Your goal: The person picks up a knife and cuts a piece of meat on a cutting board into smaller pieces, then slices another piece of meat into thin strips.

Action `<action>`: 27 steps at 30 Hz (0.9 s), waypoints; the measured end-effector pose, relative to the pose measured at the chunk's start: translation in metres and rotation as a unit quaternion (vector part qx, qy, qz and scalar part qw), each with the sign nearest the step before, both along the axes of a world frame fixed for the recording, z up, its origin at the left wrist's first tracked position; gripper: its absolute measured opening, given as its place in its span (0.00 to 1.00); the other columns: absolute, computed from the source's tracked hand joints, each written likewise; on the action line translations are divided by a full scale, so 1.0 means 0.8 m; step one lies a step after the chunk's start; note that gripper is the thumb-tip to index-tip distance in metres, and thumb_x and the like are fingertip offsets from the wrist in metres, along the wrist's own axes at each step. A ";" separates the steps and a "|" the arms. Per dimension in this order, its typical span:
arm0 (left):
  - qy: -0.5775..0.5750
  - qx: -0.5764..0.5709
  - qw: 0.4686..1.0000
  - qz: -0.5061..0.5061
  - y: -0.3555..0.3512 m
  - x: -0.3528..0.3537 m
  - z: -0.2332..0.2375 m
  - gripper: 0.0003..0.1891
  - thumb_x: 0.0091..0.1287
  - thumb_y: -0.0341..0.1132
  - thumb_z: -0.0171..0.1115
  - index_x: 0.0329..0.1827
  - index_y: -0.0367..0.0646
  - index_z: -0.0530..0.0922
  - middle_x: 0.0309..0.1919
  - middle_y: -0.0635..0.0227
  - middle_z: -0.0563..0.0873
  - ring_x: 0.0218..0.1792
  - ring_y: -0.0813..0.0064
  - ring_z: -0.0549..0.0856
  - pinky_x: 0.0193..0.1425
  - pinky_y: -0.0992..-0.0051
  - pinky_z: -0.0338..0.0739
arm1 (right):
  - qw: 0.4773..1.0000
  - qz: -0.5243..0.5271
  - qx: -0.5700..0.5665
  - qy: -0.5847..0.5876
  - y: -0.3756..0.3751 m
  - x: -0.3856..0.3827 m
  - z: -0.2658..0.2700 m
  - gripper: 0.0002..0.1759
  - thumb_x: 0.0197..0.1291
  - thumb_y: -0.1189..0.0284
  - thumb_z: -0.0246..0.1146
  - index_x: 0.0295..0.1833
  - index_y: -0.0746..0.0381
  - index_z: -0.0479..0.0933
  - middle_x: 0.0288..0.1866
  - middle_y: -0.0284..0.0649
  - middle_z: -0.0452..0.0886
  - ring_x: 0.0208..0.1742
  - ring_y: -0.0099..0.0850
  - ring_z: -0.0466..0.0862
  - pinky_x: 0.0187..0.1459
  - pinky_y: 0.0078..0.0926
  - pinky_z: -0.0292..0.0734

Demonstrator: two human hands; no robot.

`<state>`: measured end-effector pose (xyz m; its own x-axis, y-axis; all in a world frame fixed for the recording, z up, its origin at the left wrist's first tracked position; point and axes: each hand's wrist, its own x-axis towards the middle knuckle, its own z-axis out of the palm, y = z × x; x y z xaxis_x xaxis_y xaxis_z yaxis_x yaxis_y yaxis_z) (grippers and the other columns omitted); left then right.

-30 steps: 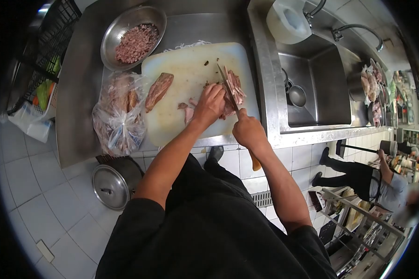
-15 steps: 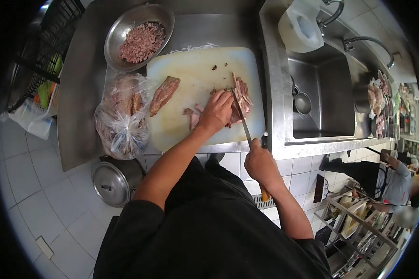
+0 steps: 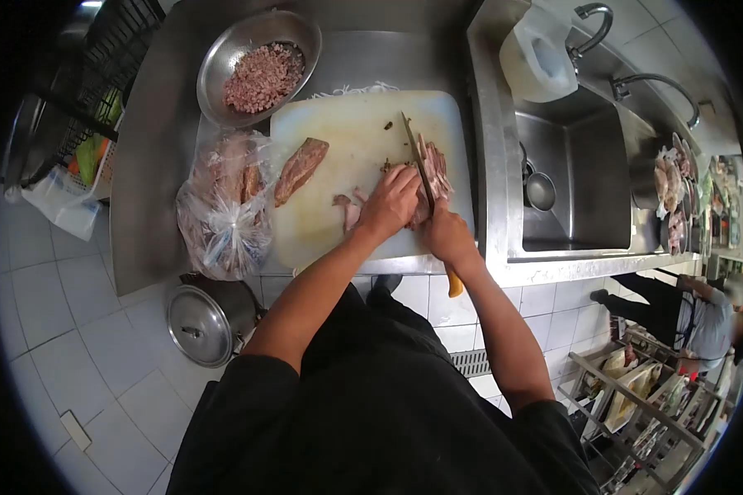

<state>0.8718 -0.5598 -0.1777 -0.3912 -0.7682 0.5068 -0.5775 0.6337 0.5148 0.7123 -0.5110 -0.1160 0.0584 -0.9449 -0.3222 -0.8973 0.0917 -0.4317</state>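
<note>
My right hand (image 3: pixel 451 237) is closed round a knife (image 3: pixel 419 158) whose yellow-orange end sticks out below the fist. The long blade lies across sliced meat (image 3: pixel 437 172) at the right side of the cutting board (image 3: pixel 355 120). With bent fingers my left hand (image 3: pixel 393 200) holds the meat from the left, close beside the blade; its fingertips are partly hidden. Small meat scraps lie left of that hand. A larger piece of meat (image 3: pixel 302 171) rests alone on the board's left part.
A metal bowl (image 3: pixel 209 81) of diced meat stands at the back left. Below it lies a tied plastic bag (image 3: pixel 235 223) of meat. On the right are a sink (image 3: pixel 565 165) holding a ladle (image 3: pixel 540 191), and a white plastic container (image 3: pixel 545 62). A lidded pot (image 3: pixel 198 327) stands on the floor. Another person (image 3: pixel 706 322) is far right.
My right hand has moved up and away from me, pushing the knife forward across the meat. My left hand stays on the meat. The whole view has shifted slightly.
</note>
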 end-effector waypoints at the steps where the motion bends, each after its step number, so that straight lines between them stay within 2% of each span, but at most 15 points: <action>1: 0.007 -0.002 1.000 0.000 0.001 0.000 0.000 0.18 0.63 0.27 0.63 0.55 0.32 0.78 0.60 0.52 0.79 0.65 0.50 0.76 0.72 0.57 0.73 | 1.000 0.003 -0.002 -0.008 0.001 -0.003 0.004 0.17 0.68 0.71 0.52 0.57 0.70 0.67 0.39 0.68 0.84 0.43 0.67 0.85 0.48 0.62 0.80; 4: 0.005 -0.026 0.999 0.018 0.003 0.001 -0.001 0.17 0.63 0.27 0.63 0.55 0.32 0.78 0.59 0.52 0.79 0.64 0.50 0.77 0.71 0.56 0.73 | 0.999 -0.019 -0.025 -0.016 0.019 -0.003 0.026 0.14 0.69 0.71 0.53 0.53 0.70 0.67 0.35 0.69 0.83 0.41 0.68 0.84 0.50 0.62 0.78; 7: 0.015 -0.030 0.999 0.035 0.005 -0.001 0.000 0.16 0.63 0.27 0.63 0.54 0.32 0.78 0.58 0.52 0.80 0.63 0.49 0.77 0.69 0.55 0.74 | 1.000 -0.023 0.013 0.001 0.037 0.003 0.060 0.13 0.69 0.71 0.53 0.51 0.69 0.66 0.34 0.68 0.83 0.40 0.68 0.84 0.50 0.62 0.78; 10: 0.013 -0.019 0.999 0.031 0.004 -0.001 -0.004 0.15 0.63 0.27 0.63 0.53 0.33 0.78 0.57 0.53 0.80 0.62 0.49 0.77 0.69 0.56 0.75 | 0.999 -0.020 0.023 0.010 0.054 0.005 0.058 0.12 0.68 0.72 0.54 0.50 0.69 0.66 0.33 0.69 0.83 0.39 0.69 0.84 0.50 0.63 0.78; 17: 0.024 -0.040 0.999 0.028 0.002 -0.003 -0.006 0.15 0.62 0.26 0.64 0.52 0.33 0.79 0.56 0.52 0.80 0.62 0.49 0.78 0.68 0.55 0.75 | 0.999 -0.016 0.028 0.025 0.076 0.001 0.061 0.12 0.66 0.75 0.54 0.51 0.70 0.65 0.34 0.70 0.83 0.39 0.70 0.84 0.47 0.65 0.79; 20: 0.023 -0.035 0.999 0.024 0.002 -0.001 0.000 0.15 0.62 0.26 0.64 0.51 0.33 0.79 0.56 0.52 0.80 0.61 0.49 0.78 0.67 0.56 0.75 | 0.996 -0.013 0.084 0.025 0.094 -0.002 0.100 0.16 0.63 0.77 0.52 0.55 0.72 0.67 0.36 0.71 0.83 0.42 0.68 0.85 0.51 0.62 0.80; 22: 0.015 -0.041 0.999 0.029 0.002 -0.003 0.000 0.14 0.61 0.27 0.64 0.50 0.33 0.79 0.55 0.52 0.80 0.61 0.49 0.78 0.67 0.56 0.75 | 0.994 -0.020 0.102 0.019 0.102 -0.006 0.107 0.17 0.63 0.77 0.52 0.56 0.73 0.67 0.35 0.71 0.83 0.42 0.68 0.85 0.50 0.63 0.80; 27: 0.014 -0.040 0.999 0.021 0.001 -0.003 0.007 0.12 0.60 0.27 0.63 0.46 0.34 0.79 0.53 0.53 0.81 0.60 0.51 0.78 0.66 0.57 0.76 | 0.995 -0.009 0.096 0.021 0.095 -0.008 0.090 0.18 0.63 0.76 0.53 0.57 0.73 0.67 0.35 0.69 0.83 0.40 0.67 0.85 0.46 0.62 0.81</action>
<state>0.8690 -0.5591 -0.1722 -0.3440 -0.7401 0.5779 -0.5904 0.6490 0.4798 0.7059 -0.4353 -0.0443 0.0250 -0.8668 -0.4981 -0.9115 0.1848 -0.3673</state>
